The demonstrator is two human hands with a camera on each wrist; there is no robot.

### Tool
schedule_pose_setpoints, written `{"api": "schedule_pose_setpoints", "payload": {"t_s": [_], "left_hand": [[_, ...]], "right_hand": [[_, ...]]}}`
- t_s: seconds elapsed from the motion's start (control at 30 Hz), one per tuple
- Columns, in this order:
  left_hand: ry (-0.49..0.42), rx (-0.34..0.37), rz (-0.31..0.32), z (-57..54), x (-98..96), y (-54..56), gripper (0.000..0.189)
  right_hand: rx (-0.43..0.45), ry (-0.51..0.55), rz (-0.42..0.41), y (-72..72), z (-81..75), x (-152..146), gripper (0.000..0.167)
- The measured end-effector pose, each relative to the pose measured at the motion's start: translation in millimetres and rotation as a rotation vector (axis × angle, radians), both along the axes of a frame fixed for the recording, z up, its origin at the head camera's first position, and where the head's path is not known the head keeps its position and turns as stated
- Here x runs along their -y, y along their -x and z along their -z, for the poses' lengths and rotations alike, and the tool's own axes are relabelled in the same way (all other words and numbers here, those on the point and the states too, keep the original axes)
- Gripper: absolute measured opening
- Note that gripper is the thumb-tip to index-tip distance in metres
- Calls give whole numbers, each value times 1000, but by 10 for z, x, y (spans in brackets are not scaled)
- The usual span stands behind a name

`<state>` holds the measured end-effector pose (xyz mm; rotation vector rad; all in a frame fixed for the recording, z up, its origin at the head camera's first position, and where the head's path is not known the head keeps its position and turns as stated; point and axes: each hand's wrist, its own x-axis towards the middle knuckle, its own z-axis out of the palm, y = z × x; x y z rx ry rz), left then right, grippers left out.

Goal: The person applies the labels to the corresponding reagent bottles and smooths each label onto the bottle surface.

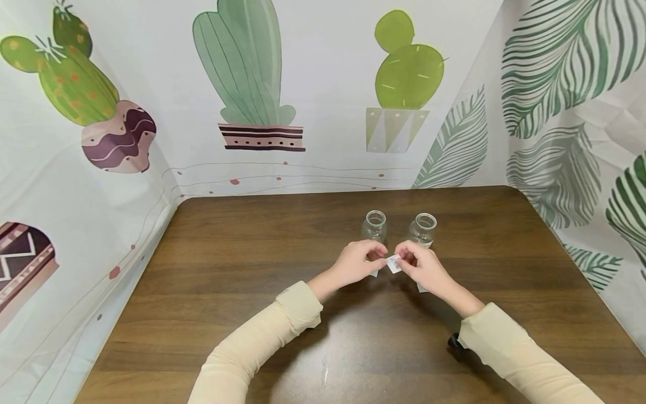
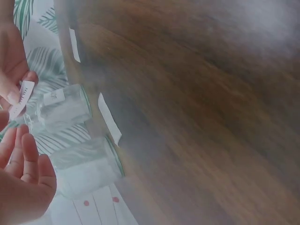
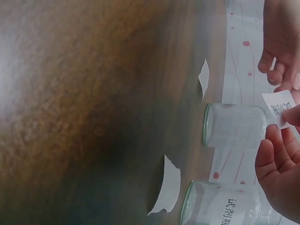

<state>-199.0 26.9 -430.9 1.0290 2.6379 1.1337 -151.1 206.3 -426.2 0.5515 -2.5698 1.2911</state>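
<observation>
Two bare hands meeting above a brown wood-grain worktop (image 1: 227, 247), right of its middle and closer to the far edge than the near one. Clamped on a small white label (image 1: 393, 264) with black characters on it: the thumb and fingers of the right hand (image 1: 423, 266), coming in from the near right corner. Facing it from the left, the left hand (image 1: 355, 262), fingers loosely bent, thumb and forefinger close to the label's left edge; cannot tell whether pinching it or merely near. Just beyond the hands, toward the far edge, two open clear glass jars, upright and side by side with a gap between: a left jar (image 1: 374, 226), and a right jar (image 1: 421, 230) bearing a white sticker (image 3: 224, 206) with black characters. Lying on the worktop on the near side of the jars, two white paper pieces, well apart: a left scrap (image 3: 204, 79) and a right scrap (image 3: 168, 187). On both arms, cream sleeves (image 1: 525, 350). Past the far edge, a white backdrop (image 1: 328, 84) printed with potted cacti and large green leaves.
</observation>
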Motion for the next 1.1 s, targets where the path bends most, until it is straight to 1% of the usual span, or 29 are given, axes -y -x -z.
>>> {"api": "schedule_pose_setpoints", "payload": {"t_s": [0.1, 0.17, 0.27, 0.37, 0.5, 0.6, 0.67, 0.73, 0.83, 0.9, 1.0, 1.1], "left_hand": [[29, -4, 22, -15, -37, -15, 14], [51, -26, 27, -9, -52, -20, 12], [59, -55, 14, 14, -59, -26, 9], [20, -52, -37, 47, -54, -23, 8], [-101, 13, -136, 87, -32, -1, 7], [-177, 61, -196, 109, -15, 23, 8], [-192, 72, -221, 115, -4, 38, 9], [-191, 71, -233, 121, 3, 50, 10], [-177, 63, -234, 128, 9, 65, 10], [-156, 59, -232, 144, 11, 81, 10], [-94, 45, -240, 170, 20, 114, 10], [13, 11, -271, 190, 42, 155, 11]], "right_hand": [[14, -5, -23, 55, 113, -49, 15], [15, -17, -35, 49, 100, -42, 14], [3, -29, -47, 42, 75, -33, 17], [-17, -24, -28, 50, 62, -34, 24], [1, 3, 9, 80, 67, -51, 31], [41, 11, 28, 115, 90, -54, 31], [63, 20, 41, 145, 109, -40, 29], [79, 39, 58, 185, 126, -15, 25], [105, 84, 81, 248, 143, 32, 18], [110, 97, 98, 291, 157, 63, 12], [91, 70, 121, 348, 184, 104, 6], [49, -6, 142, 399, 230, 133, 5]]}}
